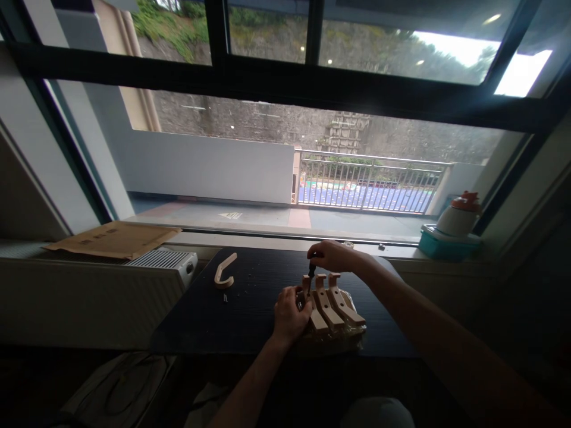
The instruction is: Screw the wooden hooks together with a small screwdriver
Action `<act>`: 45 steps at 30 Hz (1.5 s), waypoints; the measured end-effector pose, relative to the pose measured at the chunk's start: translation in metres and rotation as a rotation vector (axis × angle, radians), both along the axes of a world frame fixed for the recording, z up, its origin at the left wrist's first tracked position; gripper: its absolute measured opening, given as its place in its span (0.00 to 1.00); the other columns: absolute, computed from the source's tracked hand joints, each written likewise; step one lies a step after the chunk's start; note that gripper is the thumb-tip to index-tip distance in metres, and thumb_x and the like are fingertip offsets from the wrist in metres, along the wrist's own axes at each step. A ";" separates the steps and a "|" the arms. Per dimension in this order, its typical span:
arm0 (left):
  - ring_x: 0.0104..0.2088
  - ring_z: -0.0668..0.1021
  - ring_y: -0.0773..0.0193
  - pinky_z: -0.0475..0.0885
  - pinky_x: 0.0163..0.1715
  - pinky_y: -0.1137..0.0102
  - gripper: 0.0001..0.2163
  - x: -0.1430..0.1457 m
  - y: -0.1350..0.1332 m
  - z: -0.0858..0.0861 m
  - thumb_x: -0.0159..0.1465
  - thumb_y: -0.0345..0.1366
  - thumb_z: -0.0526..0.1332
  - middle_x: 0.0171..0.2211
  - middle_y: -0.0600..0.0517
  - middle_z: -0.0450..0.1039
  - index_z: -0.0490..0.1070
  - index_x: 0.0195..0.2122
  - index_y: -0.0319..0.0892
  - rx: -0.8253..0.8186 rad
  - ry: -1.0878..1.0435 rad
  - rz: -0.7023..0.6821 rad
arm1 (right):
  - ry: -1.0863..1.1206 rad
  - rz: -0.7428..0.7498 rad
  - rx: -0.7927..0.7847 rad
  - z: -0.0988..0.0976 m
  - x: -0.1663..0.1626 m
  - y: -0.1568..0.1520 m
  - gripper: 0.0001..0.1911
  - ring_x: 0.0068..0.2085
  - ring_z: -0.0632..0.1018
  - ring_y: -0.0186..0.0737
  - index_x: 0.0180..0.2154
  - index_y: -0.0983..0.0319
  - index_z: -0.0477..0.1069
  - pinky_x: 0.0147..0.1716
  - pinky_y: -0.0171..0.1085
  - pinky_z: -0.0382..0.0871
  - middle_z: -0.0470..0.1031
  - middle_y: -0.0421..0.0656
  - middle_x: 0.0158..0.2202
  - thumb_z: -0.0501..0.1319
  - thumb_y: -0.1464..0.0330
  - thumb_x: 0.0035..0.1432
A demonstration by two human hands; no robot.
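My right hand (332,257) is closed around the dark handle of a screwdriver (311,270), held nearly upright. The tool's tip points down at the leftmost of several pale wooden hooks (339,302), which lie side by side on a board wrapped in clear plastic (348,340). Fingers of my left hand (289,312) are closed against that leftmost hook, steadying its left side. Dark holes show in the other hooks. A loose wooden hook (224,274) lies to the left on the dark table, with small screws (225,298) below it.
The dark table (200,333) stands against a window sill. A brown envelope (113,239) rests over a white radiator (165,259) at left. On the sill at right, a white bottle with an orange top (460,215) stands on a teal box (446,242).
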State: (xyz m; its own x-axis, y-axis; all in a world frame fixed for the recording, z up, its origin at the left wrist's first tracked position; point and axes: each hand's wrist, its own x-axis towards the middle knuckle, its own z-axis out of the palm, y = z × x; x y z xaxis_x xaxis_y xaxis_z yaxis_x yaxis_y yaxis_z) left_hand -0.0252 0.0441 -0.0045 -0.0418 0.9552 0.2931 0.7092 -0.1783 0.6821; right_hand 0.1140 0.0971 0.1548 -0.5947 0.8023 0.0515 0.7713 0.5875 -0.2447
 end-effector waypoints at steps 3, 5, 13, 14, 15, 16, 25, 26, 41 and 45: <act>0.48 0.69 0.59 0.63 0.46 0.67 0.16 0.000 -0.001 0.000 0.55 0.38 0.57 0.44 0.47 0.67 0.66 0.44 0.41 -0.017 -0.008 0.001 | -0.010 -0.036 0.039 -0.003 0.000 0.002 0.13 0.29 0.72 0.31 0.38 0.61 0.74 0.25 0.29 0.59 0.76 0.41 0.33 0.54 0.66 0.55; 0.48 0.69 0.58 0.63 0.46 0.67 0.16 0.000 0.000 0.002 0.55 0.39 0.57 0.44 0.47 0.67 0.66 0.44 0.41 -0.033 -0.003 0.003 | -0.026 -0.045 0.047 -0.003 -0.001 0.003 0.12 0.28 0.71 0.31 0.37 0.61 0.74 0.24 0.29 0.58 0.76 0.41 0.32 0.54 0.65 0.54; 0.48 0.69 0.58 0.64 0.46 0.67 0.17 -0.001 0.001 0.001 0.55 0.40 0.56 0.44 0.47 0.67 0.66 0.44 0.41 -0.061 0.009 -0.001 | -0.064 0.016 0.019 0.003 -0.006 0.002 0.15 0.27 0.71 0.30 0.42 0.59 0.73 0.24 0.29 0.59 0.75 0.40 0.34 0.55 0.68 0.52; 0.48 0.69 0.58 0.64 0.46 0.67 0.17 -0.001 0.001 0.000 0.55 0.40 0.56 0.44 0.47 0.67 0.65 0.44 0.41 -0.058 0.010 -0.001 | -0.056 0.019 0.017 0.002 -0.007 0.002 0.15 0.27 0.71 0.31 0.41 0.60 0.73 0.24 0.29 0.59 0.76 0.41 0.34 0.54 0.68 0.53; 0.48 0.69 0.58 0.63 0.46 0.67 0.16 -0.001 0.001 0.000 0.55 0.40 0.56 0.44 0.47 0.67 0.65 0.44 0.41 -0.054 0.010 0.000 | -0.046 0.019 0.021 0.000 -0.008 0.002 0.14 0.27 0.71 0.31 0.40 0.61 0.73 0.24 0.29 0.59 0.76 0.41 0.34 0.54 0.68 0.53; 0.48 0.69 0.58 0.63 0.46 0.67 0.16 -0.001 0.001 0.000 0.55 0.40 0.56 0.44 0.47 0.67 0.65 0.44 0.41 -0.053 0.010 0.000 | -0.037 0.017 0.030 -0.001 -0.009 0.002 0.14 0.28 0.71 0.31 0.40 0.61 0.74 0.25 0.29 0.60 0.76 0.42 0.34 0.54 0.68 0.53; 0.49 0.68 0.59 0.63 0.46 0.68 0.17 -0.001 0.001 0.001 0.55 0.42 0.56 0.45 0.48 0.67 0.65 0.44 0.41 -0.077 0.023 -0.011 | -0.099 -0.002 0.045 0.001 -0.008 0.006 0.14 0.29 0.73 0.34 0.41 0.60 0.73 0.24 0.30 0.60 0.76 0.43 0.35 0.56 0.65 0.53; 0.49 0.68 0.59 0.63 0.46 0.68 0.17 -0.002 0.002 0.000 0.55 0.42 0.56 0.45 0.48 0.67 0.65 0.44 0.42 -0.074 0.025 -0.012 | -0.096 0.007 0.048 0.001 -0.008 0.006 0.14 0.30 0.73 0.34 0.41 0.59 0.73 0.24 0.30 0.60 0.76 0.42 0.36 0.56 0.66 0.53; 0.47 0.69 0.58 0.63 0.45 0.66 0.16 -0.001 0.002 0.001 0.55 0.42 0.56 0.44 0.48 0.67 0.66 0.43 0.41 -0.064 0.022 -0.009 | -0.091 -0.008 -0.005 0.007 -0.007 0.002 0.15 0.32 0.74 0.34 0.42 0.60 0.73 0.26 0.30 0.63 0.76 0.42 0.39 0.55 0.66 0.54; 0.48 0.69 0.59 0.63 0.46 0.67 0.16 -0.002 0.001 0.002 0.55 0.41 0.56 0.44 0.48 0.67 0.66 0.43 0.41 -0.067 0.028 -0.002 | -0.064 0.001 -0.027 0.006 -0.005 0.002 0.14 0.31 0.74 0.33 0.39 0.61 0.75 0.26 0.30 0.63 0.76 0.42 0.37 0.56 0.65 0.53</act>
State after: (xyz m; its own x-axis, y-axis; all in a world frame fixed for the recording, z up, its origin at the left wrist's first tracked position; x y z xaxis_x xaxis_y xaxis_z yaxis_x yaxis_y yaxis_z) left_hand -0.0270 0.0455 -0.0027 -0.0331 0.9728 0.2291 0.7277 -0.1337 0.6728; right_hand 0.1089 0.0994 0.1607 -0.5971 0.8021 -0.0088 0.7852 0.5823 -0.2105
